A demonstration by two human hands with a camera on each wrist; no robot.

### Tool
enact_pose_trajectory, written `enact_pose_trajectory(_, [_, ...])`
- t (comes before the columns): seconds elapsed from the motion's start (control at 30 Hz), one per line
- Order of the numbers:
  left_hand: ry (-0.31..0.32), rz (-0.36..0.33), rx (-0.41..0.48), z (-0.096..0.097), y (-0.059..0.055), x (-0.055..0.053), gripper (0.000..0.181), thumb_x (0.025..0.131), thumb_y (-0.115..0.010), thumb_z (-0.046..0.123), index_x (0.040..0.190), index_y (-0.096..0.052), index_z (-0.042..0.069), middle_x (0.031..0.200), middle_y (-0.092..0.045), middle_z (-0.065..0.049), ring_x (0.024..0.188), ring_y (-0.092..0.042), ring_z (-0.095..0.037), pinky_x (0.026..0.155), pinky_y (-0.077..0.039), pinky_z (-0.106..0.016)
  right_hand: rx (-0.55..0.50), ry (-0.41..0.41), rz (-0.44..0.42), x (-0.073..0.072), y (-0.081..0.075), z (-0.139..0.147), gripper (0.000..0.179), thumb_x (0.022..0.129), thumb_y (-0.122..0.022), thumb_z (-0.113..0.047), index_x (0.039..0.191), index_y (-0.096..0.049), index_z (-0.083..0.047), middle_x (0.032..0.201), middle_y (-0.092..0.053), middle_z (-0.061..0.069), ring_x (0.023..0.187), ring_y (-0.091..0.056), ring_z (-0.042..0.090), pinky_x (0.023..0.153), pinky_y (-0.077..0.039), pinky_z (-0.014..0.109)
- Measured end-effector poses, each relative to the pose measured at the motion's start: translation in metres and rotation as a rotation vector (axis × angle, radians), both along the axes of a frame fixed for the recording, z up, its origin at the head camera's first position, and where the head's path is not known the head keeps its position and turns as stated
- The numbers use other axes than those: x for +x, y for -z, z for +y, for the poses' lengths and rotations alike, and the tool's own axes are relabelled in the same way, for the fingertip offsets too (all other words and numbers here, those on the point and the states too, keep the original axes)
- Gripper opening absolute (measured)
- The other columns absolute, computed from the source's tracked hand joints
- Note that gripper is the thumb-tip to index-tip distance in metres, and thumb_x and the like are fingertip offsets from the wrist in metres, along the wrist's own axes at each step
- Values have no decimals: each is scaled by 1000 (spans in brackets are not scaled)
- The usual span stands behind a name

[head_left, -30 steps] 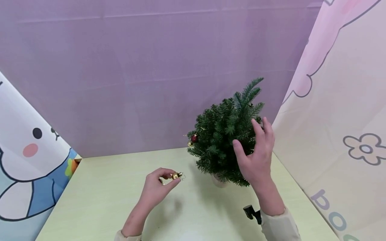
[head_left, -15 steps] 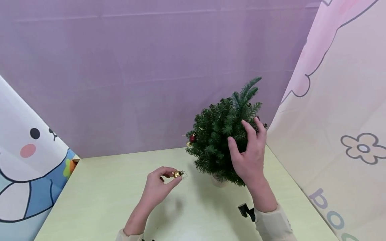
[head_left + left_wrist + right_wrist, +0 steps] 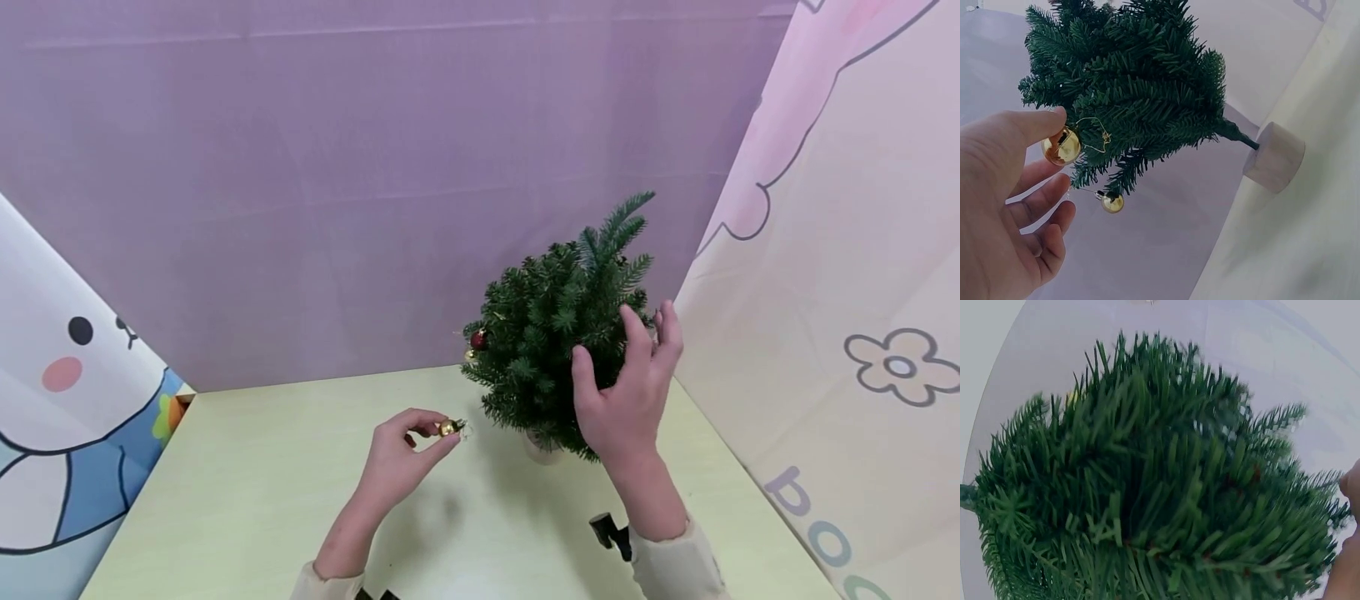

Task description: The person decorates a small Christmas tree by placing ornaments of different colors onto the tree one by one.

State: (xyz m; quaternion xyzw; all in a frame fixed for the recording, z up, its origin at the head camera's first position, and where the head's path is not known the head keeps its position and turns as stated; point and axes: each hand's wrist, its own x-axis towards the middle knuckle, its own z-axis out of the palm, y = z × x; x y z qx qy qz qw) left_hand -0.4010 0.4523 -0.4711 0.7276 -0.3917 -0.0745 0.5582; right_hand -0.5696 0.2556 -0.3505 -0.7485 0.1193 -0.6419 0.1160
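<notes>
My left hand (image 3: 390,467) pinches a small gold bauble (image 3: 447,427) between thumb and fingers, left of the small artificial Christmas tree (image 3: 551,317). In the left wrist view, a thin gold hanging loop (image 3: 1108,137) extends from that gold bauble (image 3: 1062,150) in front of the branches. My right hand (image 3: 628,400) is at the tree's near right side, thumb and fingers spread; whether it touches the needles cannot be told. A red bauble (image 3: 478,340) and another gold bauble (image 3: 1112,203) hang on the tree's left side.
The tree stands on a round pale base (image 3: 1279,157) on the light table (image 3: 255,483). A purple backdrop (image 3: 300,208) rises behind it. Printed panels flank the table, one with a bunny (image 3: 45,433), the other with a flower (image 3: 898,367).
My left hand has moved slightly right and up with the gold bauble, closer to the tree. My right hand shifted left across the branches, then its fingers went back right.
</notes>
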Motion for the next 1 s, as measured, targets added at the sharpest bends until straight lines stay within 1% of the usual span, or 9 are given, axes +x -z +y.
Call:
enact_pose_trajectory(0.2, [17, 3, -13, -4, -2, -2, 16, 80, -80, 36, 94, -73, 30, 82, -64, 12, 80, -59, -9, 67, -47, -38, -224, -40, -209, 1, 1, 33, 39, 88, -63, -27, 102, -61, 10, 125, -49, 31, 110, -47, 46, 94, -37, 43])
enact_pose_trajectory(0.37, [29, 4, -23, -6, -5, -3, 15, 81, -80, 34, 94, -73, 30, 82, -65, 12, 80, -59, -10, 66, -46, -35, -312, -177, -221, 2, 13, 58, 33, 92, -62, -22, 82, -62, 9, 97, -60, 26, 84, -56, 37, 80, -44, 28])
enact_pose_trajectory(0.47, [38, 2, -35, -7, -6, -4, 15, 81, -81, 31, 94, -73, 29, 82, -65, 11, 80, -60, -13, 65, -46, -34, -289, -260, -146, 0, 27, 67, 27, 92, -63, -18, 79, -65, 6, 87, -63, 19, 76, -56, 31, 74, -46, 27])
enact_pose_trajectory(0.53, [47, 0, -42, -8, -7, -4, 16, 81, -81, 30, 95, -74, 28, 82, -65, 11, 80, -60, -16, 65, -46, -35, -260, -279, -79, -2, 38, 72, 21, 90, -65, -15, 79, -67, 3, 86, -65, 15, 76, -57, 29, 72, -46, 30])
enact_pose_trajectory(0.67, [73, 0, -52, -9, -9, -5, 16, 82, -80, 29, 97, -74, 25, 82, -65, 10, 80, -60, -15, 66, -46, -37, -231, -247, 68, -3, 56, 75, 13, 87, -67, -16, 84, -71, -3, 89, -66, 9, 78, -56, 27, 70, -44, 33])
enact_pose_trajectory(0.73, [82, 8, -52, -8, -15, -9, 16, 83, -79, 25, 98, -74, 22, 82, -65, 8, 80, -59, -14, 67, -46, -36, -225, -220, 134, -3, 62, 75, 14, 87, -68, -18, 87, -72, -4, 91, -67, 7, 79, -56, 26, 69, -45, 33])
enact_pose_trajectory(0.9, [129, 22, -74, -5, -23, -11, 16, 85, -78, 25, 99, -73, 21, 84, -65, 7, 81, -59, -14, 69, -46, -35, -219, -159, 258, -1, 66, 77, 16, 86, -69, -22, 91, -73, -7, 94, -66, 5, 81, -56, 26, 68, -47, 35])
enact_pose_trajectory(0.93, [145, 21, -85, -6, -19, -9, 16, 85, -78, 27, 99, -73, 23, 84, -65, 8, 82, -60, -13, 70, -46, -35, -219, -149, 275, 0, 66, 78, 17, 86, -69, -23, 91, -73, -7, 94, -66, 6, 82, -56, 26, 68, -47, 36])
enact_pose_trajectory(1.0, [176, 17, -100, -4, -20, -10, 15, 85, -77, 28, 100, -73, 24, 84, -65, 8, 81, -60, -13, 70, -46, -35, -217, -131, 308, 0, 67, 78, 17, 84, -71, -24, 91, -74, -8, 95, -66, 6, 83, -56, 27, 68, -48, 37])
